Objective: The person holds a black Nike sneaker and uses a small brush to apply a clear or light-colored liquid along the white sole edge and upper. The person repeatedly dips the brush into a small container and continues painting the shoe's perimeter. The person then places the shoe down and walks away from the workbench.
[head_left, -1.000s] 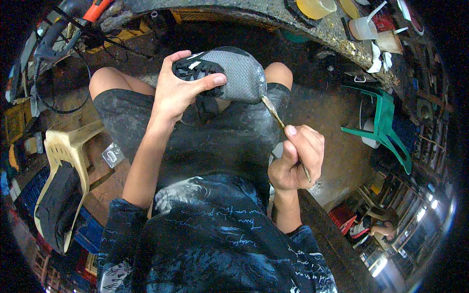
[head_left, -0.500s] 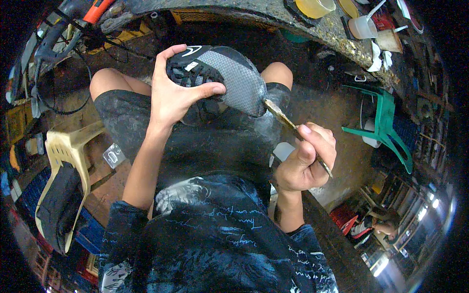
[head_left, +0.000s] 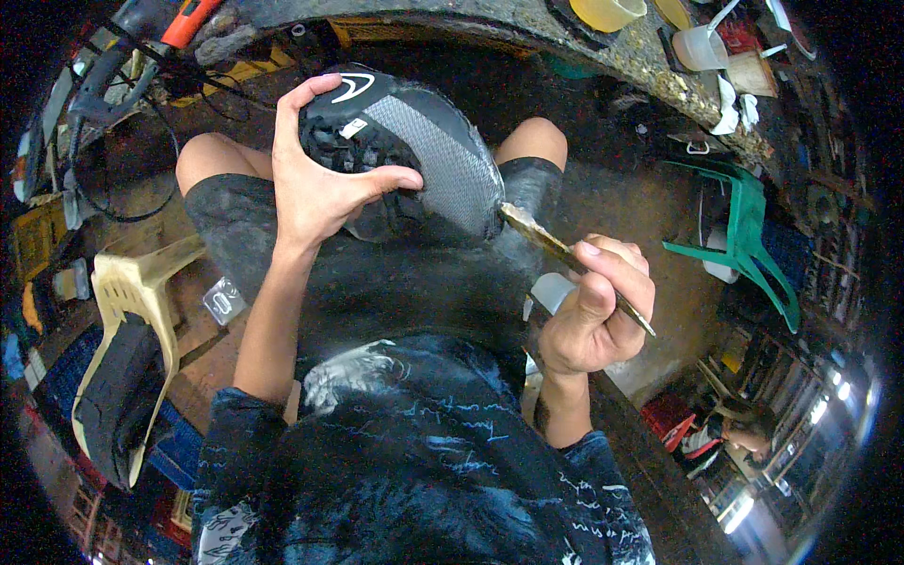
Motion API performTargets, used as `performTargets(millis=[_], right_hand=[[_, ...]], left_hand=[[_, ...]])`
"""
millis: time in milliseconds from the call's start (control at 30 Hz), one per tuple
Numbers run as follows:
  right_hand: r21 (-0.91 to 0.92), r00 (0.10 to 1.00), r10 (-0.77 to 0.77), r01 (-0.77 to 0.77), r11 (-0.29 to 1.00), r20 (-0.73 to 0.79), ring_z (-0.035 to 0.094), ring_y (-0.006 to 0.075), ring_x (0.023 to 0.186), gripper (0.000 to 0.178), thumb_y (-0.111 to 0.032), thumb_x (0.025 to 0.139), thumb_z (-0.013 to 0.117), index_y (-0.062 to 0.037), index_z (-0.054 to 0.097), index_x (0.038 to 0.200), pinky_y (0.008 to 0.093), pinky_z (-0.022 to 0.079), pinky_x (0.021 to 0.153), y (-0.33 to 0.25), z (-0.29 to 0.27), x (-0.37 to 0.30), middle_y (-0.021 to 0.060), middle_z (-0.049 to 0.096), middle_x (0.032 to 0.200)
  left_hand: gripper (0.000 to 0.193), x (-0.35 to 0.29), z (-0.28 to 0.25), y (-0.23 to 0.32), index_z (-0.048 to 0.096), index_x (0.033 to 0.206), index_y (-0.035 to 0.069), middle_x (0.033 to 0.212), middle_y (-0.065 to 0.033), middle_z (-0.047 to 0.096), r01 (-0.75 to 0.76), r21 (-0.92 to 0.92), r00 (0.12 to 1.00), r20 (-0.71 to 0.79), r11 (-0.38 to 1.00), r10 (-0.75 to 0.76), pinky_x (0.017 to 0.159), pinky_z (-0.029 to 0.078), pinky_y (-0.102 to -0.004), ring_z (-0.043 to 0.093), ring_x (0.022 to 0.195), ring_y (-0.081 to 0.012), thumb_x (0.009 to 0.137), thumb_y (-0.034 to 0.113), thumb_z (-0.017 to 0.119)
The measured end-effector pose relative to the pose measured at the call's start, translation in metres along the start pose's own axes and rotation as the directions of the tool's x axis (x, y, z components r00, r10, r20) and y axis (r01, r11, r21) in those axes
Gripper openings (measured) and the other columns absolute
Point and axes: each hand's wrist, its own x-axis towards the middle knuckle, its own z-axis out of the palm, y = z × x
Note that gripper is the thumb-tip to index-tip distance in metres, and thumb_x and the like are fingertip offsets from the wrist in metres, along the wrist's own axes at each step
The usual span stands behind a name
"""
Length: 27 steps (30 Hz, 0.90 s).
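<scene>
Over my lap, my left hand grips a black and grey shoe by its laced opening, thumb on the near side and fingers round the far side. A patterned grey panel and a white curved mark show on the shoe's upper. My right hand is closed round the handle of a slim, crusted brush. The brush's pale tip is at the shoe's toe edge, beside the sole seam; whether it touches there I cannot tell. My left fingertips are partly hidden behind the shoe.
Ahead runs a speckled worktop with a yellow bowl and a translucent cup. A green plastic stool stands at right, a cream chair with black cloth at left. A heat-gun-like tool hangs far left. Another person is at lower right.
My left hand has shifted the shoe slightly left and turned it, showing more of the white mark. The brush tip has moved down a little along the toe edge, and my right hand slightly right.
</scene>
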Motion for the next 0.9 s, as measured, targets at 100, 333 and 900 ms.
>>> performTargets(millis=[100,333,900], right_hand=[[0.066,0.999,0.039,-0.038,0.997,-0.012,0.063,0.0232,0.083,0.031,-0.027,0.107,0.058,0.0028,0.066,0.104,0.0346,0.047,0.077,0.001,0.000,0.001,0.0156,0.069,0.092],[0.156,0.995,0.102,-0.099,0.983,-0.011,0.063,0.0234,0.082,0.029,-0.026,0.107,0.059,0.0030,0.064,0.103,0.0335,0.046,0.074,-0.002,0.001,0.001,0.0158,0.068,0.091],[0.245,0.995,0.100,-0.100,0.964,0.013,0.067,0.0243,0.077,0.025,-0.023,0.102,0.067,0.0020,0.070,0.101,0.0362,0.053,0.072,-0.004,-0.003,0.010,0.0127,0.073,0.091]], left_hand=[[0.108,0.002,-0.004,0.001,0.050,0.134,0.002,0.120,-0.0111,0.067,-0.028,-0.026,1.000,0.012,0.999,0.029,0.099,0.055,-0.0338,0.066,0.110,-0.0192,0.045,0.020,0.108],[0.111,-0.001,-0.014,0.002,0.054,0.132,0.003,0.127,-0.0096,0.059,-0.152,0.059,0.988,0.027,0.987,0.151,0.106,0.050,-0.0364,0.062,0.117,-0.0207,0.039,0.029,0.109],[0.116,0.002,-0.017,0.000,0.053,0.133,0.003,0.127,-0.0099,0.059,-0.247,0.045,0.968,0.053,0.968,0.245,0.104,0.052,-0.0364,0.063,0.115,-0.0210,0.036,0.034,0.108]])
